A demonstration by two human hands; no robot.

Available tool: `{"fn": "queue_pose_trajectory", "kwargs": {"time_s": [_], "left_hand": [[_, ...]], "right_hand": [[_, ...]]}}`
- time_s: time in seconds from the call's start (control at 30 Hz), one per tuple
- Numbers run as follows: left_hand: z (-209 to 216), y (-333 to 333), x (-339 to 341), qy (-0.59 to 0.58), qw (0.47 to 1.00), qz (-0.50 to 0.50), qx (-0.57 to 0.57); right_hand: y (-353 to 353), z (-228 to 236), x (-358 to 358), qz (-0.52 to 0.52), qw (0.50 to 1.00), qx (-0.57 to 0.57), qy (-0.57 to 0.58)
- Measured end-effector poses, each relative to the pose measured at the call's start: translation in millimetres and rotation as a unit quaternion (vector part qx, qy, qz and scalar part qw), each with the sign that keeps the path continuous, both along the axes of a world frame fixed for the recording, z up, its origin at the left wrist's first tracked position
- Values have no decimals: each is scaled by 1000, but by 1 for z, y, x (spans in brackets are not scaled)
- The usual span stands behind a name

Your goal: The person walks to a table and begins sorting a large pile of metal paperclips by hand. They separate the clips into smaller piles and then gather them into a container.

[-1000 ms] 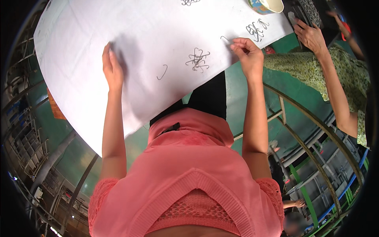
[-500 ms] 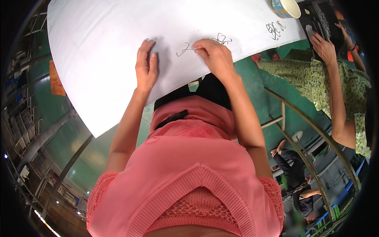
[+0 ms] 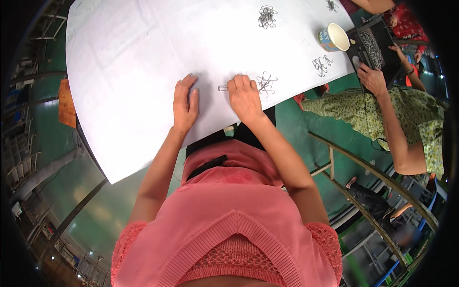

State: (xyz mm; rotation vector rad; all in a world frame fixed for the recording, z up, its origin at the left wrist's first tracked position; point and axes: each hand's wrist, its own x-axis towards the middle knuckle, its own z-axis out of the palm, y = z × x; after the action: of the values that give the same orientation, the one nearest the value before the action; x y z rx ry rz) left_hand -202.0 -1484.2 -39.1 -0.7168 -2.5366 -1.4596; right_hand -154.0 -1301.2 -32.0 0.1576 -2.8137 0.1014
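My left hand (image 3: 185, 105) rests on the white sheet (image 3: 134, 95), its fingers loosely stretched and nothing in it. To its right, my right hand (image 3: 245, 99) is closed, fingers curled down on the sheet. From under its fingertips, on the left side, sticks the narrow looped end of a thin dark bent wire (image 3: 222, 88); the rest is hidden by the hand. Just right of that hand lies a small loose heap of similar bent wires (image 3: 266, 84).
Other wire heaps lie farther off: one pile (image 3: 267, 17) at the back, another cluster (image 3: 322, 66) at right. A paper cup (image 3: 333, 38) stands near the right edge. Beyond it, a co-worker's hand (image 3: 372, 80) touches a black tray (image 3: 395, 62). A metal rail (image 3: 373, 165) runs at lower right.
My view has shifted, showing more of the far sheet. My right hand has gone from pinching a wire with a long curved end showing to curling over it, with a narrow loop showing.
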Motion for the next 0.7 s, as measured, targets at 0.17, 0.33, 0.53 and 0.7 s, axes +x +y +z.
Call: {"fn": "queue_pose_trajectory", "kwargs": {"time_s": [0.17, 0.33, 0.53, 0.7], "left_hand": [[-7, -7, 2, 9, 1000, -8, -12], [-12, -5, 7, 22, 1000, 4, -14], [-11, -5, 4, 6, 1000, -7, -6], [-15, 12, 7, -324, 894, 19, 310]], "right_hand": [[13, 2, 5, 101, 992, -73, 11], [21, -10, 9, 146, 982, -110, 45], [12, -18, 1, 123, 992, 6, -5], [-6, -10, -11, 63, 985, -159, 29]]}}
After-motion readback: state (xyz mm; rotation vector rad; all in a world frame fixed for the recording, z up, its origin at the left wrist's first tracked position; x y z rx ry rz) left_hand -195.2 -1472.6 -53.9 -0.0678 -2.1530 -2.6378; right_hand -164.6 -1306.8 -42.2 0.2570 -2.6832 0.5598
